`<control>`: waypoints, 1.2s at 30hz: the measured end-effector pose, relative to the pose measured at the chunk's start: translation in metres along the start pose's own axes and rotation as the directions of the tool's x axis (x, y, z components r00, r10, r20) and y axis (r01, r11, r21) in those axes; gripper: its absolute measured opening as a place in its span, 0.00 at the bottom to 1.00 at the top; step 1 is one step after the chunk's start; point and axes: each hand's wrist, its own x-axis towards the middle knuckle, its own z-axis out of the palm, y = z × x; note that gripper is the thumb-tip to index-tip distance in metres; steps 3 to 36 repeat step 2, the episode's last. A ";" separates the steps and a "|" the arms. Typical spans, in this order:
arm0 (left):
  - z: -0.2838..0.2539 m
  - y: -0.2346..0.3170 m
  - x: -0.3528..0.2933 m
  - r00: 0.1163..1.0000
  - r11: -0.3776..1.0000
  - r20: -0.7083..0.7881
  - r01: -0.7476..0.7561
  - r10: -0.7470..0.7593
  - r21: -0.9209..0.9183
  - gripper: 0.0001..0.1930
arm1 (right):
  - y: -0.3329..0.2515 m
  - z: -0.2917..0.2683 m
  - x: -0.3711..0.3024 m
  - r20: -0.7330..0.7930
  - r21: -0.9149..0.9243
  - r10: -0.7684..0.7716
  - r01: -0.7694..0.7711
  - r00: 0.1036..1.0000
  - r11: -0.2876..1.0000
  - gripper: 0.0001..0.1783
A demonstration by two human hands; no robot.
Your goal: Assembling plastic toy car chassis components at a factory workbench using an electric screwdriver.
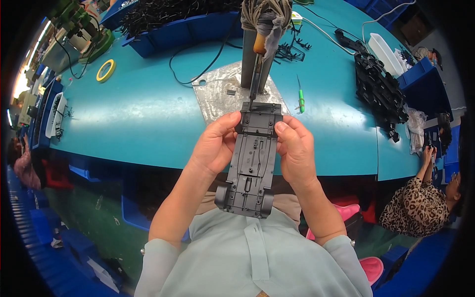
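Observation:
A long black plastic chassis (252,158), like a toy car's underside, is held between my two hands over the table's near edge. My left hand (217,143) grips its far left side, thumb on top. On the far right side, my right hand (297,148) pinches the edge with the thumb on the face. The far end of the chassis lies under the tip of a soldering iron (257,64), which is mounted upright on a metal post (247,59). Whether the tip touches the plastic, I cannot tell. Below the post lies a scratched metal plate (213,94).
On the teal table (148,123) lie a yellow tape roll (106,71) and a green-handled screwdriver (301,99). A blue bin (178,34) of black parts stands behind. Black chassis pieces (378,89) are piled at right, near another person (420,203).

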 end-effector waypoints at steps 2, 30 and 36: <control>0.000 0.000 0.001 1.000 1.000 0.008 -0.009 0.009 0.006 0.12 | 0.001 -0.001 0.001 0.004 0.001 -0.006 0.006 1.000 1.000 0.15; 0.000 0.000 0.001 1.000 1.000 0.008 -0.009 0.009 0.006 0.12 | 0.001 -0.001 0.001 0.004 0.001 -0.006 0.006 1.000 1.000 0.15; 0.000 0.000 0.001 1.000 1.000 0.008 -0.009 0.009 0.006 0.12 | 0.001 -0.001 0.001 0.004 0.001 -0.006 0.006 1.000 1.000 0.15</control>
